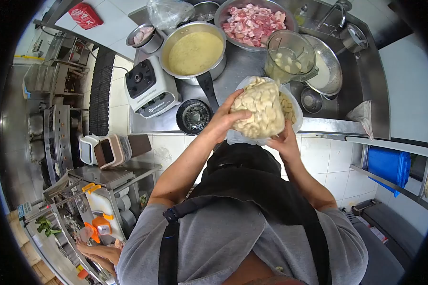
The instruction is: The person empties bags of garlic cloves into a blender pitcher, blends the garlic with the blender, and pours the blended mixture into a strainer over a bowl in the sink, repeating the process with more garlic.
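Head view: left hand (223, 118) clasps the garlic bag (257, 108), right hand (285, 141) its lower edge. Lifting seems underway; next calls for steady support.

At twelve o'clock, leaning slightly to one, there is a metal basin (291, 20) filled with cubed raw meat (253, 23). Between one and two stands a curved faucet (332, 13). Near three o'clock a whitish cloth (360, 114) hangs over the sink edge, and just below it one sees a blue plastic bag (389, 167). At eight lie green leaves (46, 226). At nine there are a stove (58, 135) with knobs and, nearer, a brown bin (138, 145). Toward ten runs a black mat (101, 90); before eleven rests a red packet (85, 15).
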Available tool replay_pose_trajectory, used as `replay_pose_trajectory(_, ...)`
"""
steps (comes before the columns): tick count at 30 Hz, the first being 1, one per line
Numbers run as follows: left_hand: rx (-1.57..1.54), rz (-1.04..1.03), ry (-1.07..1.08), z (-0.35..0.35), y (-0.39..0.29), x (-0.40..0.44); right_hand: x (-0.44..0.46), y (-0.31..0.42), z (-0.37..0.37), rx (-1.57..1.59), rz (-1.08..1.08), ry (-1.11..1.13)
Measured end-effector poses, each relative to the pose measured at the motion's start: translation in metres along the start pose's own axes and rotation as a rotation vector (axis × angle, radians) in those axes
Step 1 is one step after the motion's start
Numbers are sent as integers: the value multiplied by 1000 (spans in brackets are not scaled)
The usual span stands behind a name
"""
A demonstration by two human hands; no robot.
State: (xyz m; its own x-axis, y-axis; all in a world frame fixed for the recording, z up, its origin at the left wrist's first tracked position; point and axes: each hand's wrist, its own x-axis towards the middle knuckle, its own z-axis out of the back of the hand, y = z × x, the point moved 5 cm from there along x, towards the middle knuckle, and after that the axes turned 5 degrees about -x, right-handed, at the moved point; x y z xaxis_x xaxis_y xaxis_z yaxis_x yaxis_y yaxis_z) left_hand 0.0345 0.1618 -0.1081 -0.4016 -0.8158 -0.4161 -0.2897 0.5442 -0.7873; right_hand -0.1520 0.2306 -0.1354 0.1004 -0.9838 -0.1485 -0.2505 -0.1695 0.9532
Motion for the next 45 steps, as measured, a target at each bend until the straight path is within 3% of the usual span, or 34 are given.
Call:
replay_pose_trajectory(3, 142, -125, 57, -8, -4, 7, 11, 18, 5, 87, -53, 103)
replay_pose_trajectory(5, 865, -451, -105, -18, -8, 7, 25, 30, -1, -341, 38, -53)
replay_pose_trajectory(6, 968, -485, -224, -24, -7, 7, 31, 27, 1, -504, 35, -113)
replay_pose_trajectory(9, 1124, -402, -292, -19, 5, 21, 35, 17, 1, -666, -41, -201)
replay_pose_trajectory(12, 1195, -483, -252, -14, 6, 23, 36, 5, 5, -761, -58, -254)
replay_pose_trajectory(15, 1208, -438, -218, -13, 7, 19, 37, -2, 5, -715, -45, -250)
replay_pose_trajectory(17, 1259, -408, -266, -20, 11, 16, 39, 5, 0, -1005, 232, -292)
replay_pose_trajectory(24, 1353, -310, -342, -24, 20, 20, 50, -1, -6, -1337, 15, -176)
replay_pose_trajectory(31, 1269, -82, -288, -8, 10, 31, 54, -4, 12, -1138, 70, -107)
replay_pose_trajectory(38, 1208, -95, -249, 8, 7, 43, 57, -5, 16, -1021, 49, -82)
replay_pose_trajectory(45, 909, -100, -189, 21, 1, 39, 52, 17, 14, -910, -10, -21)
